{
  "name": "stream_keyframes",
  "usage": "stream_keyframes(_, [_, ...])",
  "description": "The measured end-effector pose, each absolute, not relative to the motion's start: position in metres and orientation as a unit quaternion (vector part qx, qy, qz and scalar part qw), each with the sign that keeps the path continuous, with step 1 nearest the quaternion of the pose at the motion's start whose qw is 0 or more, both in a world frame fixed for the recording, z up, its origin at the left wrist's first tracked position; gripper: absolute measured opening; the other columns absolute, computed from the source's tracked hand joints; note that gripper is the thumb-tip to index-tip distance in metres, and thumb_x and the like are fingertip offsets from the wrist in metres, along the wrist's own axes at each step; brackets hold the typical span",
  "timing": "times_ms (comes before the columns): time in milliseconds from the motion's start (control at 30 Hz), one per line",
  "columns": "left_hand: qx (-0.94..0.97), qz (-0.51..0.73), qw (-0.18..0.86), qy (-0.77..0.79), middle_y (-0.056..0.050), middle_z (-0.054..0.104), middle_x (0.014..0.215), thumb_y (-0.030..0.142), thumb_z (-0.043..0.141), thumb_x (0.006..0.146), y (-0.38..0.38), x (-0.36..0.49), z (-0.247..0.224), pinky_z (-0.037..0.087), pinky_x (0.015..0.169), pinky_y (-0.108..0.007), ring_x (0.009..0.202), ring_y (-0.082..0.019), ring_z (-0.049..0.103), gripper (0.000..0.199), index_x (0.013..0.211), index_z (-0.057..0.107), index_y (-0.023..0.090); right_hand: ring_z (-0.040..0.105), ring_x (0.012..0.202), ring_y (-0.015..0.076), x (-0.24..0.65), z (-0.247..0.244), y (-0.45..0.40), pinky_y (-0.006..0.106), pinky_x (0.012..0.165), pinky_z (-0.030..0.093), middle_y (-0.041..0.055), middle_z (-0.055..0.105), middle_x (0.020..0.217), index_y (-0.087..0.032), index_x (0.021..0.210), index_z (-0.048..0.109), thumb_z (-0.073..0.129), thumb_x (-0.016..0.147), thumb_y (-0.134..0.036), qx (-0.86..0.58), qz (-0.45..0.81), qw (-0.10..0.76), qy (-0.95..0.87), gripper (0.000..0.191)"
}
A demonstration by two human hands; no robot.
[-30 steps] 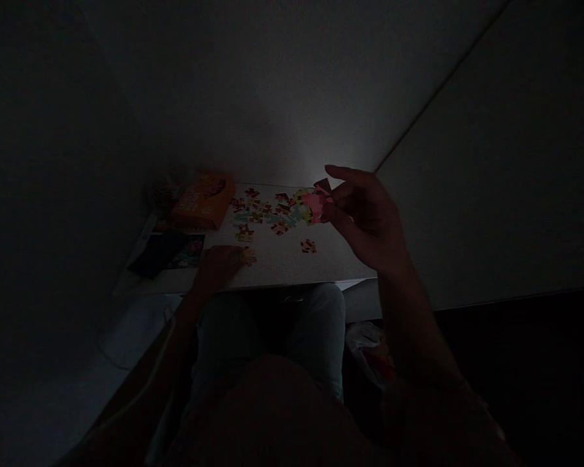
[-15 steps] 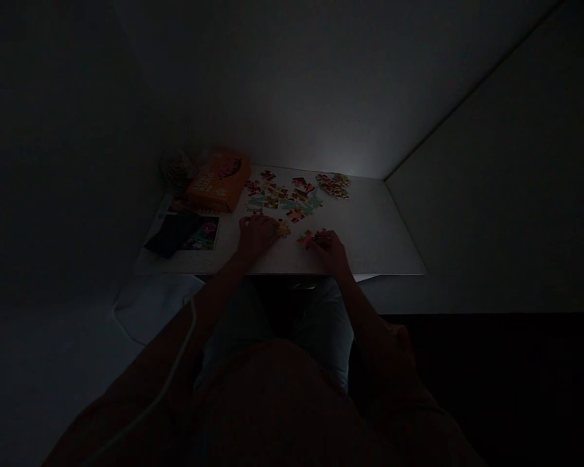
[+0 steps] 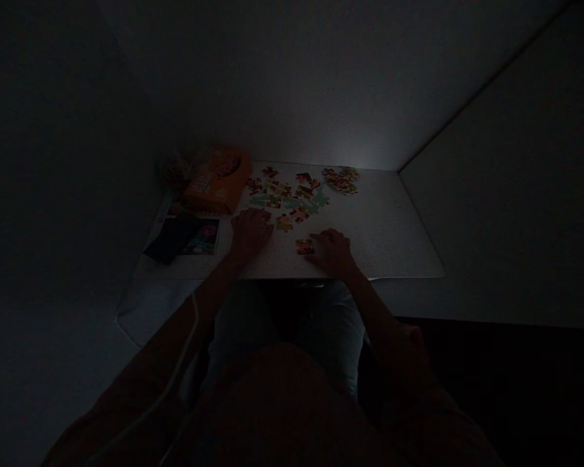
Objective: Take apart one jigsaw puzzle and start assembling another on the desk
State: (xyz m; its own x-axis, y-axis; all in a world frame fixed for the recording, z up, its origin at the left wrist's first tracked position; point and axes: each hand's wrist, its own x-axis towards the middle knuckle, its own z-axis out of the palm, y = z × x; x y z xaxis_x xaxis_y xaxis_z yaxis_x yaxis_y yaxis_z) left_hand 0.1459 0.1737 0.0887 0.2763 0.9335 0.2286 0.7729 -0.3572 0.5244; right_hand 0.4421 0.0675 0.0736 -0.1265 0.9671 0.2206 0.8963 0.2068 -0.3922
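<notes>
Both hands rest open, holding nothing, near the front edge of a white table (image 3: 389, 243): the left hand (image 3: 250, 235) just beside a jigsaw piece (image 3: 284, 223), the right hand (image 3: 331, 253) just beside a second piece (image 3: 304, 246). More pieces (image 3: 285, 198) lie scattered toward the far edge, with an orange box (image 3: 217, 181) and a dark card (image 3: 172, 237) toward the left end.

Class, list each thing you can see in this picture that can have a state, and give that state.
left hand: palm down on the white table, holding nothing visible.
right hand: palm down, fingertips beside a lone jigsaw piece.
lone jigsaw piece: flat, apart from the others.
jigsaw piece cluster: bunched at the far edge.
orange puzzle box: lying flat, appears closed.
picture card: flat, partly under a black sheet.
</notes>
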Motion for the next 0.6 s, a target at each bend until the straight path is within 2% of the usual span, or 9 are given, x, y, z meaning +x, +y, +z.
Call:
stream_keyframes(67, [0.784, 0.277, 0.171, 0.529, -0.015, 0.072, 0.148, 0.033, 0.067, 0.108, 0.198, 0.154, 0.095, 0.044, 0.125, -0.051, 0.142, -0.034, 0.063, 0.034, 0.139, 0.072, 0.024, 0.068, 0.136, 0.0422, 0.441, 0.078, 0.067, 0.064, 0.114, 0.055, 0.0152, 0.072, 0.148, -0.042, 0.146, 0.077, 0.083, 0.100, -0.055, -0.619, 0.070, 0.205, -0.755, 0.048])
stream_keyframes(233, [0.808, 0.294, 0.212, 0.464, -0.019, 0.073, 0.144, 0.035, 0.071, 0.105, 0.280, 0.200, 0.111, 0.046, 0.124, -0.045, 0.136, -0.033, 0.067, 0.043, 0.143, 0.070, 0.016, 0.069, 0.129, 0.0413, 0.438, 0.077, 0.069, 0.063, 0.111, 0.056, 0.0140, 0.074, 0.137, -0.044, 0.128, 0.086, 0.080, 0.103, -0.061, -0.630, 0.053, 0.228, -0.741, 0.030])
stream_keyframes(433, [0.839, 0.202, 0.185, 0.470, -0.025, 0.065, 0.155, 0.039, 0.078, 0.100, 0.363, 0.266, 0.107, 0.043, 0.127, -0.051, 0.144, -0.040, 0.062, 0.049, 0.142, 0.072, 0.013, 0.072, 0.129, 0.0422, 0.438, 0.067, 0.071, 0.063, 0.108, 0.059, 0.0138, 0.077, 0.133, -0.038, 0.124, 0.086, 0.086, 0.099, -0.057, -0.629, 0.040, 0.252, -0.734, 0.031])
stream_keyframes(533, [0.831, 0.198, 0.210, 0.475, -0.027, 0.067, 0.151, 0.035, 0.083, 0.093, 0.388, 0.283, 0.101, 0.046, 0.124, -0.056, 0.141, -0.044, 0.063, 0.041, 0.127, 0.078, 0.013, 0.072, 0.132, 0.0437, 0.437, 0.065, 0.072, 0.065, 0.110, 0.060, 0.0136, 0.078, 0.134, -0.041, 0.125, 0.086, 0.089, 0.097, -0.054, -0.630, 0.036, 0.250, -0.735, 0.031])
stream_keyframes(600, [0.825, 0.217, 0.237, 0.465, -0.025, 0.075, 0.133, 0.031, 0.085, 0.087, 0.399, 0.289, 0.097, 0.049, 0.119, -0.056, 0.132, -0.043, 0.067, 0.028, 0.109, 0.080, 0.015, 0.072, 0.132, 0.0432, 0.437, 0.064, 0.072, 0.066, 0.111, 0.060, 0.0124, 0.079, 0.133, -0.044, 0.124, 0.086, 0.088, 0.097, -0.056, -0.628, 0.039, 0.251, -0.735, 0.030])
